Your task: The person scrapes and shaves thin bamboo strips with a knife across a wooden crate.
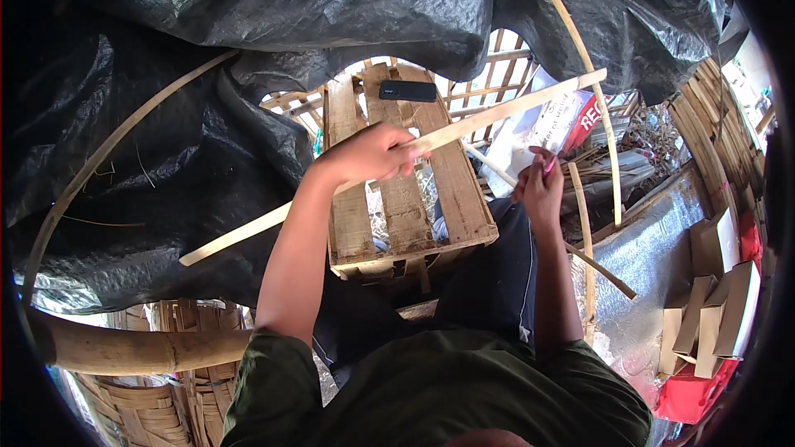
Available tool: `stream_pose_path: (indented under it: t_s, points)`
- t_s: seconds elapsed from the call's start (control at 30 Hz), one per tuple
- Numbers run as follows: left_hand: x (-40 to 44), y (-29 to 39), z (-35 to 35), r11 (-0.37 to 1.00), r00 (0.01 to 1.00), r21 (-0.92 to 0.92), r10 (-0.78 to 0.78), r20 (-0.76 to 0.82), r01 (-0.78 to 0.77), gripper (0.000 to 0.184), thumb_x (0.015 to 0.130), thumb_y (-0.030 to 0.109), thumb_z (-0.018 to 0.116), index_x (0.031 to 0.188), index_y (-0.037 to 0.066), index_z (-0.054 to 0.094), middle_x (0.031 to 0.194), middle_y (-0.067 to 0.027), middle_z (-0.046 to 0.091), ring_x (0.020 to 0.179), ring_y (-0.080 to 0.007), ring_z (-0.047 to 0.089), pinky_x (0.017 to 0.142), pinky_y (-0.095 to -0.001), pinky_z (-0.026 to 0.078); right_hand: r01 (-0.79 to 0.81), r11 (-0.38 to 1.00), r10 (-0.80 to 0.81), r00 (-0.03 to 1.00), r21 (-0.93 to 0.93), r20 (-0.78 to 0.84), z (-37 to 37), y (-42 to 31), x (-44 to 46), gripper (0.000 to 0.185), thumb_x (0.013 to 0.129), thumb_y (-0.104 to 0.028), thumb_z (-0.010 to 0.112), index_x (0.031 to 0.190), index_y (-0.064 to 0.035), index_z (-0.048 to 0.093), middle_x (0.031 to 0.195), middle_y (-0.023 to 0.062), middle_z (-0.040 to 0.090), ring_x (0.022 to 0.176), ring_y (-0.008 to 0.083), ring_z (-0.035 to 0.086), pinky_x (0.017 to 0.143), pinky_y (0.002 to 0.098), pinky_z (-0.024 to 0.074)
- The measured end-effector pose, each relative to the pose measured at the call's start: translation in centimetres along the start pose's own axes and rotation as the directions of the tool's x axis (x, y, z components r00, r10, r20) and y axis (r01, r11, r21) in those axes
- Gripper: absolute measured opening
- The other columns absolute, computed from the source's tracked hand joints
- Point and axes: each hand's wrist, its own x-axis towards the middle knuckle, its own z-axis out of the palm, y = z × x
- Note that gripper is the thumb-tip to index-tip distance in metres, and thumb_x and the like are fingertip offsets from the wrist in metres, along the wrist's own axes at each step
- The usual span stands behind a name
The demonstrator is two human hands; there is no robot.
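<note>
My left hand [377, 151] is closed around the middle of a long, flat, pale bamboo strip [513, 106]. The strip slants from lower left to upper right, above a slatted wooden crate [406, 207]. To the right, my right hand [540, 182] is closed on something with a pink part [549, 165], mostly hidden by the fingers. A narrow pale length [490, 164] reaches that hand from the upper left; whether it belongs to the pink thing, I cannot tell. The right hand is apart from the strip.
A black phone [407, 90] lies on the crate's far end. Black plastic sheeting [331, 0] hangs ahead and at left. A printed sack [538, 128] lies beyond the right hand. Bamboo sticks [583, 232] stand near the right arm; cardboard pieces [710, 314] are at far right.
</note>
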Motion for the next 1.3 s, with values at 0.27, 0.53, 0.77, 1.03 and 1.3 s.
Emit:
stream_pose_path:
  t_s: [0.27,0.53,0.77,1.03,1.3]
  points:
    - [9.9,4.2,-0.8,0.987,0.998,-0.158,-0.011,-0.07,0.0,0.035,0.107,0.03,0.043,0.117,0.002,0.062,0.077,-0.0002,0.053,0.055,-0.0062,0.041,0.049,-0.0232,0.037,-0.492,0.869,0.386,0.741,0.054,0.549,6.5,-4.0,-7.0,0.067,0.105,-0.043,0.037,0.157,-0.0164,0.005,0.117,0.0245,0.062,0.056,0.0213,0.063,0.043,0.0354,0.0571]
    - [14.4,6.9,1.9,0.953,0.943,-0.285,0.002,-0.332,-0.102,0.036,0.106,0.029,0.046,0.11,-0.003,0.062,0.075,-0.0014,0.052,0.054,-0.0068,0.041,0.044,-0.0236,0.034,-0.394,0.902,0.164,0.691,0.177,0.704,9.3,-4.8,-10.4,0.068,0.105,-0.04,0.038,0.158,-0.0212,-0.001,0.114,0.018,0.065,0.049,0.0149,0.055,0.035,0.024,0.0377]
    - [14.8,7.5,3.2,0.987,0.852,0.026,0.151,-0.501,-0.16,0.041,0.102,0.035,0.054,0.091,-0.002,0.067,0.069,-0.0027,0.057,0.055,-0.0089,0.047,0.051,-0.0261,0.044,0.0,0.999,-0.02,0.885,0.041,0.466,10.8,-3.5,-10.2,0.074,0.093,-0.025,0.071,0.146,0.0052,0.028,0.088,0.0092,0.061,0.079,0.0107,0.057,0.069,0.0258,0.0459]
    - [10.1,4.4,2.4,0.902,0.99,-0.421,0.041,-0.132,-0.093,0.051,0.102,0.044,0.05,0.125,-0.001,0.059,0.105,-0.0104,0.066,0.085,-0.0128,0.06,0.071,-0.0241,0.049,-0.182,0.98,0.1,0.808,0.084,0.58,13.0,-1.7,-11.1,0.029,0.095,-0.017,0.068,0.112,0.0027,0.055,0.085,0.0041,0.062,0.073,0.0087,0.057,0.065,0.0257,0.0478]
    - [0.1,1.1,-0.3,0.604,0.958,-0.752,0.254,-0.131,-0.263,0.063,0.102,0.033,0.05,0.149,-0.004,0.031,0.152,-0.0205,0.039,0.139,-0.032,0.041,0.114,-0.0454,0.038,-0.223,0.938,0.1,0.907,0.265,0.409,14.3,-0.6,-13.1,0.015,0.095,-0.007,0.065,0.107,-0.0023,0.056,0.085,0.0,0.059,0.078,0.0059,0.055,0.061,0.022,0.0444]
